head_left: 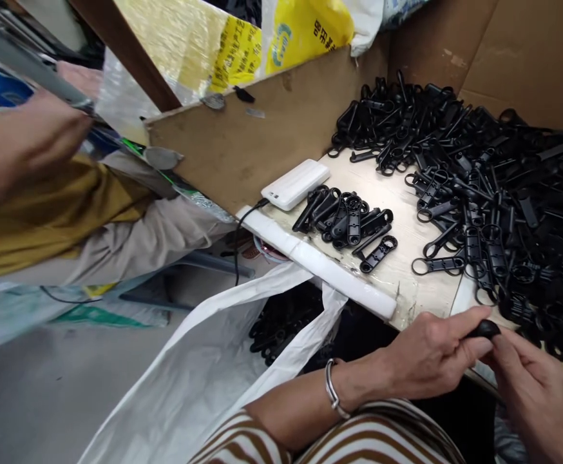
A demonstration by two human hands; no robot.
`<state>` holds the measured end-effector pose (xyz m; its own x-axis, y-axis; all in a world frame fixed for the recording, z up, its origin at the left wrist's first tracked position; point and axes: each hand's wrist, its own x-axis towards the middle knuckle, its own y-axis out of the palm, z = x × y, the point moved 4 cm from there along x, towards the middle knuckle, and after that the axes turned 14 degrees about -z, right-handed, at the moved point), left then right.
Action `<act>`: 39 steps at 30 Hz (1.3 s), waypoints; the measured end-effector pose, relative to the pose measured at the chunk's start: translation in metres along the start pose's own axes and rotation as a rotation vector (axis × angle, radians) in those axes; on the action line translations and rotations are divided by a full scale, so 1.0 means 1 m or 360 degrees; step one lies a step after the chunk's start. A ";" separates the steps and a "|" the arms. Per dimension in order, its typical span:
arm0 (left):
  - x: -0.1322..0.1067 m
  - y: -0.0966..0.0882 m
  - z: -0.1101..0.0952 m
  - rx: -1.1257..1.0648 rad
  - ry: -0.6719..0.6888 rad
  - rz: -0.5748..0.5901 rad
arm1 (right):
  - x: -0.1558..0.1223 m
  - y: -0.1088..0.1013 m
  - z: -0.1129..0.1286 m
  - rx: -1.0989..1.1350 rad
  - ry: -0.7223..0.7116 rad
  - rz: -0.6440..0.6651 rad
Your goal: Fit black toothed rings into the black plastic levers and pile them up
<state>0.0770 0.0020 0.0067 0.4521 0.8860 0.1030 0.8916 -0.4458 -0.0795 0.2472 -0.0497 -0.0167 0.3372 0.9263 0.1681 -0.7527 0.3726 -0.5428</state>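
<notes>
My left hand [431, 354] and my right hand [535, 380] meet at the table's near edge. Both pinch one small black plastic piece [485, 329] between thumb and fingers. A silver bracelet [332, 390] circles my left wrist. Just beyond my hands lies a large heap of black plastic loop parts [494, 174] across the wooden table [407, 258]. A smaller, tidier bunch of the same parts [346, 219] sits at the table's left end.
A white power bank [295, 183] with a black cable lies by the cardboard wall [243, 138]. An open white sack [223, 361] holding black parts hangs below the table edge. Another person's arm [20, 142] and yellow garment are at the left. Cardboard stands behind the heap.
</notes>
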 end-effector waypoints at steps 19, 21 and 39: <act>0.063 -0.214 0.009 0.1634 -0.0179 -0.1178 | -0.005 0.017 -0.005 0.0387 0.0720 0.0082; 0.071 -0.221 0.015 0.1615 -0.0225 -0.1047 | -0.007 0.018 -0.008 0.0338 0.0673 0.0090; 0.038 -0.181 0.021 0.1919 -0.0257 -0.0485 | 0.041 0.135 0.098 -0.0501 -0.1034 0.0704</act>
<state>-0.0678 0.1188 0.0046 0.1475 0.9759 0.1610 0.3306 0.1048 -0.9379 0.1040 0.0437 -0.0021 -0.4159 0.8673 0.2737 -0.5137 0.0243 -0.8576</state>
